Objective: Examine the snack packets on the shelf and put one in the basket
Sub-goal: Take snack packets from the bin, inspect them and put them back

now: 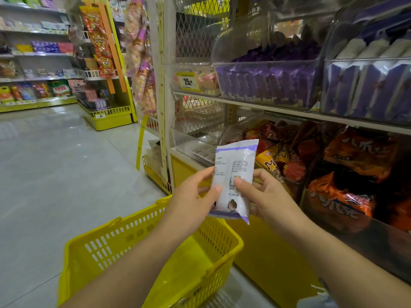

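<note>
Above the yellow basket (124,245), both hands hold one white-and-purple snack packet (233,174) upright, its printed back toward the camera; the left hand (191,205) pinches the packet's left edge between thumb and fingers, while the right hand (262,196) grips the right side, thumb pressed on the print and fingers curled behind; the basket hangs at the left forearm, its mesh walls showing nothing inside (the bottom is partly hidden by the arms); just right of the packet, the shelf (244,103) carries clear bins, purple packets (266,78) in the upper row and orange and red packets (355,156) in the lower row; a yellow price tag (186,82) sits at the upper shelf edge.
</note>
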The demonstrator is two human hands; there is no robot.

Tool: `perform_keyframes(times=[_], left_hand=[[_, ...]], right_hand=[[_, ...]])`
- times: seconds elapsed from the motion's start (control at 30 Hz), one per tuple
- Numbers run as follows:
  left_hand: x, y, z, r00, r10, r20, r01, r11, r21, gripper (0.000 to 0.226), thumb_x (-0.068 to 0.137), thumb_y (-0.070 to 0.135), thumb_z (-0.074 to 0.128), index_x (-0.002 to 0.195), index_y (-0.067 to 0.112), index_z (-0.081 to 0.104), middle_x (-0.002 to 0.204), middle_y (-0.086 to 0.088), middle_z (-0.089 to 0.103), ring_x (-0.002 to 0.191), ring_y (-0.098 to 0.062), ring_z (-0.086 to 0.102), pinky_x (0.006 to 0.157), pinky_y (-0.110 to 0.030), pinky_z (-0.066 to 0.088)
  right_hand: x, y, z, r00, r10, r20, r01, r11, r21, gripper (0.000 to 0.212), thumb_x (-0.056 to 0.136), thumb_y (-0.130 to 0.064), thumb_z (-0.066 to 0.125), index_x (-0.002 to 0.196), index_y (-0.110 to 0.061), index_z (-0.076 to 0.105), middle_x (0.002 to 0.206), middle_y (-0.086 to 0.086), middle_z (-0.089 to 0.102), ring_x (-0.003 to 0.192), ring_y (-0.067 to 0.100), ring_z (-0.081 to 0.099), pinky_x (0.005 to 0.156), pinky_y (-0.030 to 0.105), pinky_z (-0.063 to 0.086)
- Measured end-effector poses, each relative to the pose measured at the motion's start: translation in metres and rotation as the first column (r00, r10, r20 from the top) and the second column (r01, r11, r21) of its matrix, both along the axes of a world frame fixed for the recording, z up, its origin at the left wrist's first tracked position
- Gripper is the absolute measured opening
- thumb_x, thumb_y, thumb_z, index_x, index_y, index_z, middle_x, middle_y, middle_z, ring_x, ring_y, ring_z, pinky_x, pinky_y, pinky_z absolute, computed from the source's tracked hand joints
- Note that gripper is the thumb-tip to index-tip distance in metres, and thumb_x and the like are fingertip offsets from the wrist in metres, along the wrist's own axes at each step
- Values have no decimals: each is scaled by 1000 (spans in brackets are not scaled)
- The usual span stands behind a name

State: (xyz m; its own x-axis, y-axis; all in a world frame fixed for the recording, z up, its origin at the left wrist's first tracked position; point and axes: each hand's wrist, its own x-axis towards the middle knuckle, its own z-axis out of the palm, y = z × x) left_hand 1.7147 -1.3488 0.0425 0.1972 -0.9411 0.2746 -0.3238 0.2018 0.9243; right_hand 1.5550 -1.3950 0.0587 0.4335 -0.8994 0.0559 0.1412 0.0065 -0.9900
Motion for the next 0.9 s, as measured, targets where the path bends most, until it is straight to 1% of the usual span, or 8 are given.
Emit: perform_keyframes(times=[0.13, 0.23, 0.33, 0.5, 0.57, 0.67, 0.8, 0.9], left_hand=[[-4, 1, 1, 982, -151, -114, 165, 978, 129, 57, 85, 15, 62, 138, 29, 47, 111, 16, 70, 98, -7, 69, 79, -27, 58], [-5, 2, 0, 991, -125, -55, 134, 969, 207, 96, 67, 23, 63, 152, 30, 21, 114, 18, 64, 92, -5, 70, 74, -25, 57], [-6, 5, -3, 992, -126, 13, 120, 967, 226, 104, 67, 21, 64, 153, 37, 7, 111, 24, 60, 84, -2, 71, 68, -22, 56], [0, 0, -4, 996, -52, -74, 66, 978, 197, 66, 77, 13, 59, 140, 28, 45, 102, 4, 73, 86, -17, 73, 79, -43, 59], [1, -1, -2, 987, -57, -150, 86, 977, 193, 44, 89, 5, 53, 130, 22, 54, 89, 1, 76, 82, -18, 74, 69, -35, 60], [3, 0, 0, 969, -12, -248, 69, 973, 221, 24, 95, 10, 52, 117, 17, 59, 84, 0, 77, 77, -22, 74, 58, -29, 57], [3, 1, 1, 961, 8, -277, 55, 974, 220, 14, 96, 25, 54, 108, 18, 59, 86, 1, 76, 76, -25, 74, 64, -34, 60], [0, 1, 4, 968, -27, -251, 67, 986, 154, 19, 95, 34, 56, 110, 23, 59, 89, 5, 75, 81, -17, 73, 69, -34, 60]], right_hand=[[0, 5, 1, 998, 29, -58, -32, 998, -53, 30, 82, -22, 64, 105, -9, 51, 92, 2, 76, 81, 21, 73, 63, 38, 61], [0, 7, 1, 992, 55, -117, -64, 995, -76, 30, 85, -23, 62, 108, -7, 49, 97, 5, 74, 85, 23, 73, 70, 46, 60], [1, 12, 0, 982, 64, -177, -85, 990, -114, 27, 89, -21, 60, 107, -4, 49, 104, 12, 72, 91, 27, 71, 76, 54, 57], [2, 14, 1, 979, 95, -183, -113, 989, -91, 37, 89, -17, 60, 115, 3, 45, 101, 10, 74, 91, 26, 71, 77, 49, 57], [2, 15, 2, 975, 105, -194, -125, 987, -96, 35, 91, -17, 59, 116, 3, 45, 99, 8, 74, 90, 23, 71, 78, 47, 58], [1, 16, 2, 971, 115, -208, -139, 985, -104, 34, 92, -17, 58, 116, 2, 44, 100, 8, 74, 93, 25, 71, 82, 48, 57], [1, 16, 1, 964, 134, -231, -171, 975, -146, 32, 92, -12, 57, 118, 0, 43, 103, 11, 73, 96, 32, 69, 80, 51, 54], [-1, 15, 7, 974, 92, -205, -140, 963, -231, 35, 92, -9, 58, 124, -11, 46, 108, 6, 72, 98, 23, 70, 83, 45, 57]])
